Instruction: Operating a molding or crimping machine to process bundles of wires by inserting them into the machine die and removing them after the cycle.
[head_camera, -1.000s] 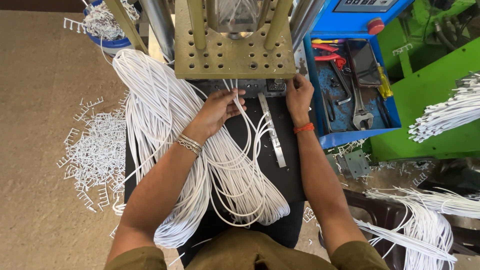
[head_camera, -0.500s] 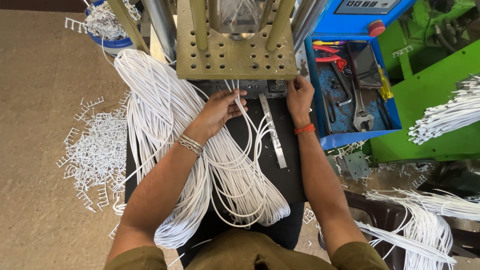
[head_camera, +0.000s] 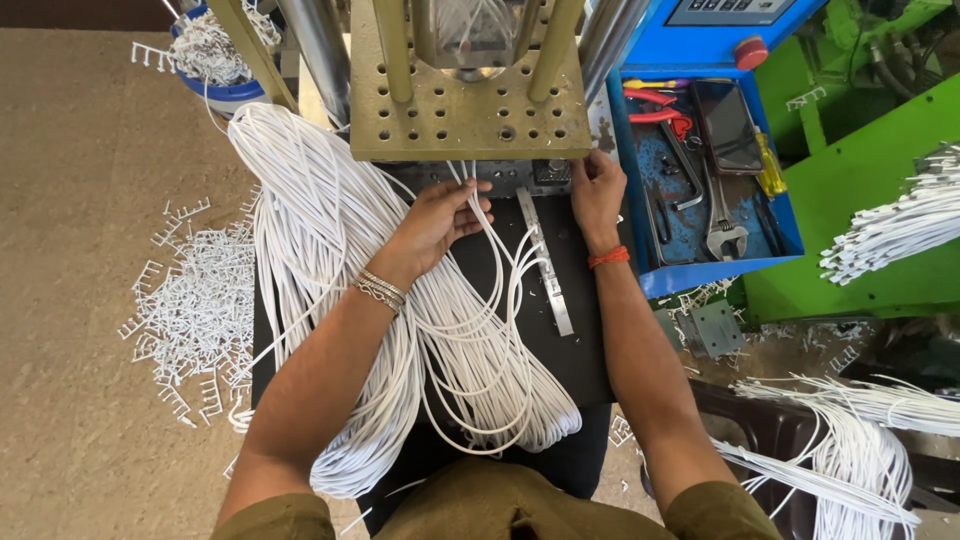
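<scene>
Left hand (head_camera: 440, 222) pinches white cords (head_camera: 478, 190) (fingers pressed together); at three o'clock, right hand (head_camera: 597, 192) rests against the machine base (head_camera: 520, 176), fingers curled.

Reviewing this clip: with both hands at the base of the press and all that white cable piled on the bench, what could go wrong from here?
1. Both the left hand and right hand sit right at the edge of the perforated press plate; fingers could get pinched if it moves.
2. The white cables lie in loose overlapping loops, so pulling one may snag or drag others.
3. The metal strip lies among the cables and could be knocked off the bench.
</scene>
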